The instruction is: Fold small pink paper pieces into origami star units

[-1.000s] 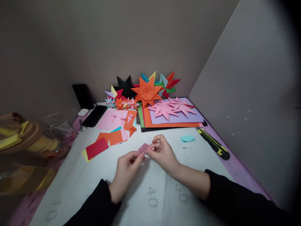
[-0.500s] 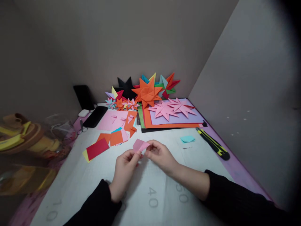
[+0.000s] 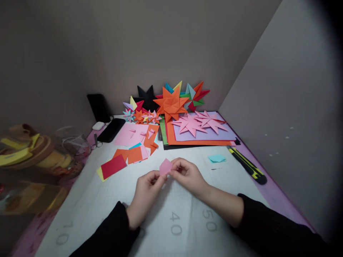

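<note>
Between my two hands, above the white mat [image 3: 158,214], is a small folded piece of pink paper [image 3: 165,167]. Its top comes to a blunt point. My left hand [image 3: 150,189] pinches its lower left edge between thumb and fingers. The fingertips of my right hand [image 3: 187,175] close on its right edge. Fingers cover the paper's lower corners. A folded turquoise paper [image 3: 217,158] lies to the right of my right hand. Left of my left hand, a red paper rectangle [image 3: 114,167] rests over a yellow one [image 3: 100,175].
Orange paper pieces [image 3: 134,155] lie behind the red one. Folded paper stars, an orange one [image 3: 170,102] and pink ones [image 3: 190,124] among them, stand at the back. A box cutter [image 3: 248,166] lies right; a black phone [image 3: 111,130] and glass jars [image 3: 50,157] are left.
The pink paper now shows a smaller, more compact shape; the flap that pointed right is folded in or turned away. Both hands have come closer together. The view has shifted slightly.
</note>
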A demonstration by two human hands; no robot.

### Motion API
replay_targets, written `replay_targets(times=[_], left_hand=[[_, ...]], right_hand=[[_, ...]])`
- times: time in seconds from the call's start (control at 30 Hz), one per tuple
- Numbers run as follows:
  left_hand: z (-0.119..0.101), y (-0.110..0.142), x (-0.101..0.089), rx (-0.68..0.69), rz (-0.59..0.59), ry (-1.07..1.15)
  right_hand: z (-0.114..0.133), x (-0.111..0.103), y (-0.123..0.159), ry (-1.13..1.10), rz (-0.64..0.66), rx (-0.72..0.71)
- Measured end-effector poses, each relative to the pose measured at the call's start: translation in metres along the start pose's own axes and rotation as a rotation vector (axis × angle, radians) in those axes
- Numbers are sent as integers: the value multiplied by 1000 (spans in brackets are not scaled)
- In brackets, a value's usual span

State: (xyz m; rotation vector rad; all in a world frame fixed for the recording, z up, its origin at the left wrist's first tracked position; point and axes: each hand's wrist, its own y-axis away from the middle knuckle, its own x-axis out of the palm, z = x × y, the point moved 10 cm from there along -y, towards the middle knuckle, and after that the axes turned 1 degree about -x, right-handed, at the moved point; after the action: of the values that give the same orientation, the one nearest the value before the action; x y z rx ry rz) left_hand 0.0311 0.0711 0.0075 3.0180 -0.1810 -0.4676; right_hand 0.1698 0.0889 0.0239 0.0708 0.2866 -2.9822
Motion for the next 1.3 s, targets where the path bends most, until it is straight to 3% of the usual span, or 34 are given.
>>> replay_targets(times=[0.33, 0.6, 0.83, 1.0, 1.17, 1.3], left_hand=[[-6, 2, 0, 44, -2, -77], [-9, 2, 4, 45, 6, -86], [-6, 2, 3, 8, -16, -63], [3, 1, 2, -85, -17, 40], [4, 1, 0, -72, -26, 109], [4, 3, 3, -53, -3, 97]], right_hand=[[-6, -6, 2, -18, -69, 109], [-7, -4, 4, 3, -94, 116], [-9, -3, 4, -9, -105, 94], [-14, -16, 3, -168, -211, 57], [-17, 15, 4, -194, 47, 158], [-15, 19, 7, -91, 50, 205]])
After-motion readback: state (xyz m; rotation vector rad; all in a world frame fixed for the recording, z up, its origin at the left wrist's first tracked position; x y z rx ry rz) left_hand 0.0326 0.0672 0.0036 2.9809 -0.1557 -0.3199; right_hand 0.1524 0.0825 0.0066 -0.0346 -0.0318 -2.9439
